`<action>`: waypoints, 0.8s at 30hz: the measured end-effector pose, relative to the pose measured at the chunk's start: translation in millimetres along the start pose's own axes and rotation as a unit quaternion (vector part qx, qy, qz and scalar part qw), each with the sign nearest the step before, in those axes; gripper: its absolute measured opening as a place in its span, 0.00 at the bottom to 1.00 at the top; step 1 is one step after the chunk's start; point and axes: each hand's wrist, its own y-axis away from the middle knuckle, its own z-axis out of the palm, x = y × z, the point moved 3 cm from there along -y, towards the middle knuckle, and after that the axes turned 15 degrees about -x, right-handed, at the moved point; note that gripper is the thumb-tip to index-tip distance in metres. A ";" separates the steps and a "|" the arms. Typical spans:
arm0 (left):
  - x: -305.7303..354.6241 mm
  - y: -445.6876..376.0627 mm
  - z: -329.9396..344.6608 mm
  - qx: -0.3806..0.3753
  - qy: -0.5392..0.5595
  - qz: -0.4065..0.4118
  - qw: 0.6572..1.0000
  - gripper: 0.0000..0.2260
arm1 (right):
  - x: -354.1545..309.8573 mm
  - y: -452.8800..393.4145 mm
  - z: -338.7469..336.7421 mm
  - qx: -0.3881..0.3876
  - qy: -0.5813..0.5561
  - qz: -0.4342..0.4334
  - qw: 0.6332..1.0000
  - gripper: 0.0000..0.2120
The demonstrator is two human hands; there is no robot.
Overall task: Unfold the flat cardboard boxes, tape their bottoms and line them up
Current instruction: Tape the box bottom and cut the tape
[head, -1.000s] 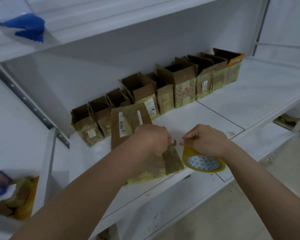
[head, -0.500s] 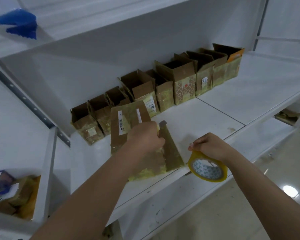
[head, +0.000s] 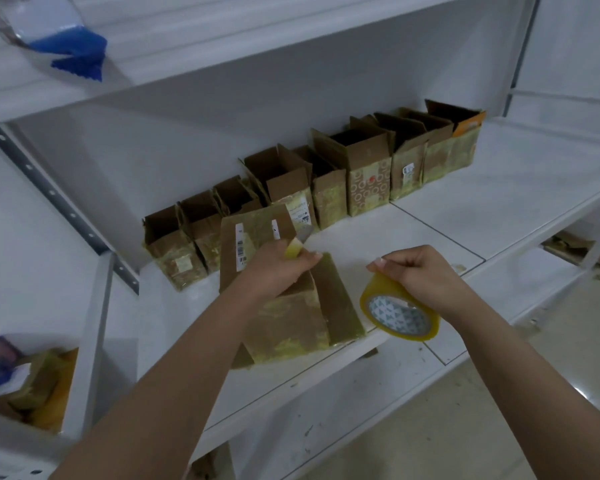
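Taping the box bottom, roll and cutter ready

Our left hand (head: 278, 268) grips a small cutter (head: 297, 247) on the cardboard box (head: 291, 320); our right hand (head: 420, 275), at three o'clock, pinches the tape roll (head: 399, 315).

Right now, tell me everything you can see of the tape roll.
The tape roll is a ring of yellowish translucent packing tape on a core printed with a grey-and-white triangle pattern. It is tilted, its open face toward the camera, hanging past the front edge of the white shelf. The right hand grips its upper rim; nothing else visibly touches it.
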 end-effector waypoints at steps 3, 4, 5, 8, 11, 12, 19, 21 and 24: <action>-12.4 9.0 -7.1 0.046 0.092 0.017 0.995 0.08 | -7.4 -1.0 0.4 0.002 -0.001 -0.014 1.000 0.09; -14.9 11.0 -9.2 0.061 0.112 0.020 0.992 0.08 | -9.5 -1.6 0.9 0.003 -0.002 -0.019 1.000 0.09; -16.6 12.5 -11.5 0.076 0.123 0.023 0.989 0.08 | -11.0 -2.4 1.3 0.002 -0.004 -0.023 1.000 0.10; -15.4 12.4 -20.7 0.170 0.020 0.007 0.985 0.11 | -13.1 -5.5 2.6 0.001 -0.009 -0.028 1.000 0.09; -4.1 8.1 -17.9 0.207 -0.216 -0.084 0.951 0.26 | -14.1 -8.5 6.3 0.003 -0.016 -0.034 0.999 0.10; -1.5 4.3 -14.1 0.189 -0.254 -0.119 0.941 0.33 | -14.6 -9.2 7.9 0.004 -0.020 -0.037 0.999 0.11; 2.4 3.8 -2.5 0.021 -0.325 -0.145 0.934 0.18 | -10.4 -8.5 3.1 0.039 -0.041 -0.052 0.997 0.10; -5.7 18.9 -5.5 -0.046 -0.334 -0.102 0.936 0.18 | -6.8 -5.4 -4.0 0.060 -0.047 -0.051 0.996 0.10; -12.6 38.7 -23.9 -0.090 -0.335 -0.082 0.934 0.34 | -3.5 -4.1 -14.2 0.086 -0.060 -0.050 0.993 0.10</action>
